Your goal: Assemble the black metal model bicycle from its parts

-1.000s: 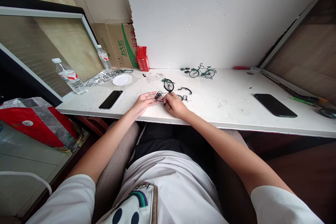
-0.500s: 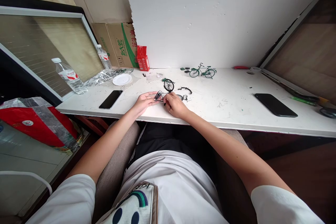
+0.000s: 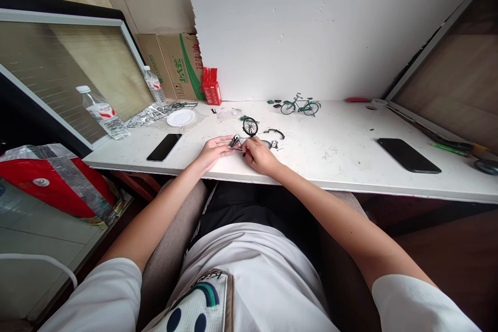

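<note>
Between my hands is a small dark model bicycle frame [image 3: 235,141], partly hidden by fingers. My left hand [image 3: 213,153] holds its left end between thumb and fingers. Bent fingers of my right hand [image 3: 258,155] pinch the other end, and what exactly lies under them is hidden. Just beyond, a black spoked model wheel [image 3: 250,126] stands near my right fingertips; I cannot tell whether it is joined to the frame. Another wheel [image 3: 266,143] lies partly behind my right hand, beside a small stand-like part [image 3: 275,144]. A curved black part [image 3: 275,132] rests farther back.
A finished-looking green model bicycle [image 3: 300,106] stands at the back. Phones lie left [image 3: 164,147] and right [image 3: 408,155]. At the left are a white lid [image 3: 181,118], loose part sprues [image 3: 163,110], water bottles [image 3: 104,114] and a red box [image 3: 211,86]. The white table's [image 3: 311,179] front edge is close.
</note>
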### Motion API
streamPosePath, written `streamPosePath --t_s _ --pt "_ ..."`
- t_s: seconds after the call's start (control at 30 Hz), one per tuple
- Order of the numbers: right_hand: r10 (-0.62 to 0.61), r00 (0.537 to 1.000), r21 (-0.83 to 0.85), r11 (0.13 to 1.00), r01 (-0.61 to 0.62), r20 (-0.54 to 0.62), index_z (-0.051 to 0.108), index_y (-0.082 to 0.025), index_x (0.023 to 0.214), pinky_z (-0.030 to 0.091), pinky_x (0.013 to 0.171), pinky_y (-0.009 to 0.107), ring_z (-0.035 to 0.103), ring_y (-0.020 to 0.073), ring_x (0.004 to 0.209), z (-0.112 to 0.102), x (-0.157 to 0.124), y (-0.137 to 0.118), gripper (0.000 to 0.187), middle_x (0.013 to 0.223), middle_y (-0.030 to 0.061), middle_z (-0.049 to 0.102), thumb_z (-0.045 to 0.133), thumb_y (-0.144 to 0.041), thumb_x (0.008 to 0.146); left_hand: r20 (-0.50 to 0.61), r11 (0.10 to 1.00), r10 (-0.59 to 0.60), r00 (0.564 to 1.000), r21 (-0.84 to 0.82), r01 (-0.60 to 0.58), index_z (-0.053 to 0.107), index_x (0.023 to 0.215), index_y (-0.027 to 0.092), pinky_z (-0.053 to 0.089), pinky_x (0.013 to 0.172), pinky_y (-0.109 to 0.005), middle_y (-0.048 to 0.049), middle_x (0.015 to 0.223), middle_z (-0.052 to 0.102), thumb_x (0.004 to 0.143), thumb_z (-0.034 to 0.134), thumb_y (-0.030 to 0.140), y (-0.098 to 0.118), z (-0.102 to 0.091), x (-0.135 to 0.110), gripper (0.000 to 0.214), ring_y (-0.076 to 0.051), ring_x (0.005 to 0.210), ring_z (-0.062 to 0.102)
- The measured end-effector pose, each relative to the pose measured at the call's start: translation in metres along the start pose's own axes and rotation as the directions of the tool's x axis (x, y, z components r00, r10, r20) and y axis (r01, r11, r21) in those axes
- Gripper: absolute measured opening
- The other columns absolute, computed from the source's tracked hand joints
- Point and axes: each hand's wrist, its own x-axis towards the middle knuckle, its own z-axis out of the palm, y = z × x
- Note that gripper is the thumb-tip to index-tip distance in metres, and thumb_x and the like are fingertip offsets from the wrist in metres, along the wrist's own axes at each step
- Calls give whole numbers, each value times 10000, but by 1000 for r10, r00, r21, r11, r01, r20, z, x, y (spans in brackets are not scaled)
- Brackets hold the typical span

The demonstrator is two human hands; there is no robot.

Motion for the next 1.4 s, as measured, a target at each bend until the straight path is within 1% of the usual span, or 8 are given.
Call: streamPosePath --t_s 0.17,0.37,0.73,0.97,1.4 --pt "16 1000 3 1000 -16 10 572 -225 1000 482 880 412 564 299 985 0 0 0 201 970 109 668 495 -62 911 2 1000 3 1000 3 -3 716 1276 96 525 1159 -514 -196 1200 792 832 802 156 -1 0 1 456 -253 1085 783" --pt "11 1000 8 1000 -11 13 573 -229 986 483 888 416 563 297 1003 0 0 1 207 973 105 675 498 -56 901 -8 1000 -1 1000 10 1 719 1269 100 528 1159 -519 -186 1185 796 829 792 140 0 1 0 448 -245 1062 786" --pt "-1 1000 6 1000 1 17 591 -226 962 487 888 415 556 289 1005 1 0 1 188 959 103 685 495 -69 925 -6 1000 1 1000 4 -1 715 1262 99 529 1157 -520 -177 1162 804 829 788 136 -1 0 1 441 -248 1066 788" --pt "-7 1000 -5 1000 8 27 604 -220 964 478 887 405 548 285 1019 3 -1 3 186 959 101 690 498 -69 939 -11 1000 1 1000 1 -1 719 1249 94 523 1163 -525 -179 1142 806 826 779 124 0 2 0 428 -264 1105 779" --pt "-10 999 2 1000 10 35 623 -220 951 462 897 398 542 284 1031 3 -1 3 200 945 99 692 499 -63 953 -21 1000 6 1000 10 -6 721 1234 91 557 1122 -512 -180 1130 809 813 786 127 0 3 0 428 -268 1079 789"
